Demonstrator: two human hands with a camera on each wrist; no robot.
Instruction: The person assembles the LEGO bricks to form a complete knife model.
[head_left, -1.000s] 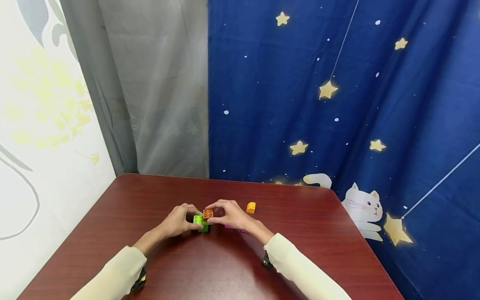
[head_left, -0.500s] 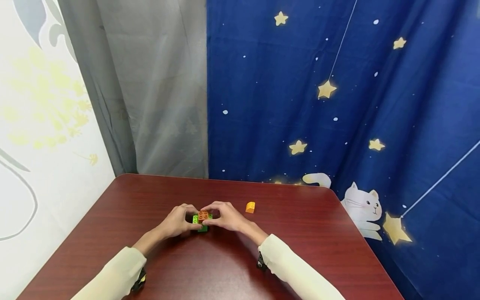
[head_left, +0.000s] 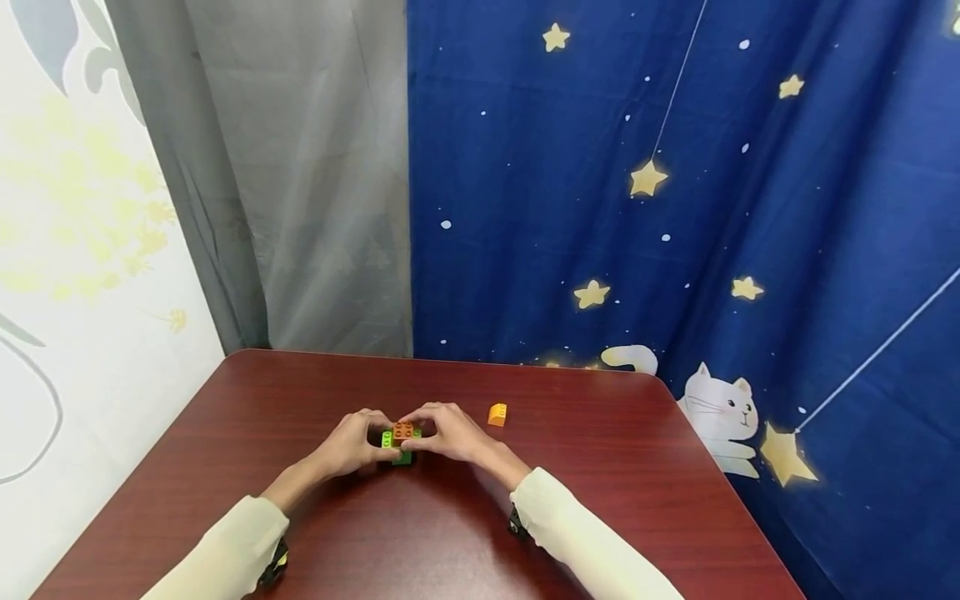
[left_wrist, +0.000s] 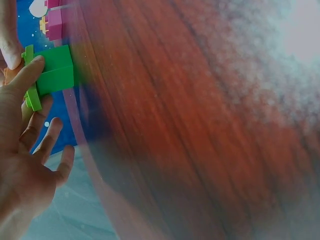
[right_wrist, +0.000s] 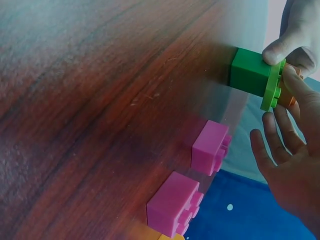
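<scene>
On the table stands a dark green block (left_wrist: 56, 70) with a flat lime green plate (right_wrist: 271, 86) on top of it. An orange brick (head_left: 402, 431) sits on the middle of the plate, lime studs showing on both sides of it. The left hand (head_left: 351, 444) pinches the lime plate between thumb and fingers from the left. From the right, the right hand (head_left: 452, 433) pinches the orange brick; its other fingers are spread in the right wrist view.
Two pink bricks (right_wrist: 210, 147) (right_wrist: 172, 204) stand on the table (head_left: 360, 533) beside the stack, hidden behind the right hand in the head view. A yellow-orange curved brick (head_left: 497, 414) lies farther right. Curtains hang behind the table.
The right hand has moved left with the orange brick, from the right part of the lime plate to its middle. The left hand has kept its grip on the plate.
</scene>
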